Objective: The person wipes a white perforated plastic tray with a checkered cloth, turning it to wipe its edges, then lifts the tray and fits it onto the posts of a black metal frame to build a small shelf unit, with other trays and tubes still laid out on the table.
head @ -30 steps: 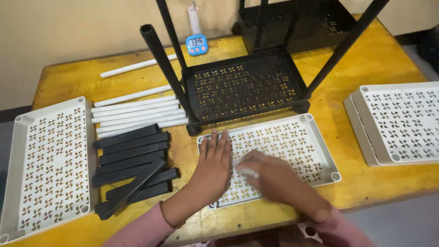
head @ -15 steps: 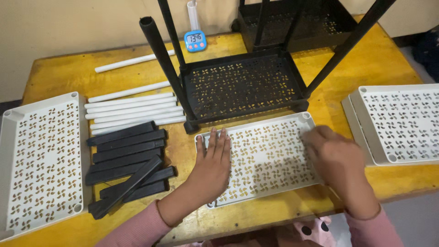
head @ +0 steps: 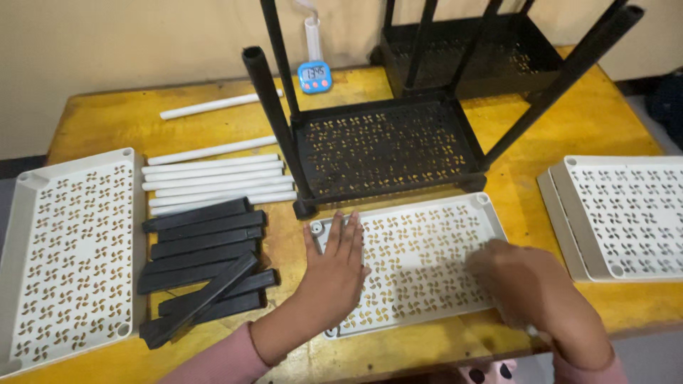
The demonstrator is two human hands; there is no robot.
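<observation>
White perforated shelf panel (head: 420, 249) lies flat near the front edge of the yellow wooden table (head: 107, 121), just in front of the black shelf rack (head: 384, 149), which stands upside down with legs pointing up. Left hand (head: 334, 267) rests palm down on the panel's left end, fingers spread flat and pointing away from the person, closed on nothing. Right hand (head: 530, 295) is over the panel's right front corner, blurred; cannot tell whether its grip is shut on anything or just pressing the panel. Pink sleeves on both wrists.

Left of the panel: a loose pile of black bars (head: 203, 267), one lying diagonally across the rest. Behind those, a row of white tubes (head: 217, 178) laid side by side, plus one single white tube (head: 213, 105) further back, apart from the row. Far left, another white perforated panel (head: 67, 249) hanging over the table edge. Far right, a stack of white panels (head: 619, 213). Small blue digital timer (head: 314, 75) stands at the back by the wall. Second black rack (head: 469, 53) behind the first.
</observation>
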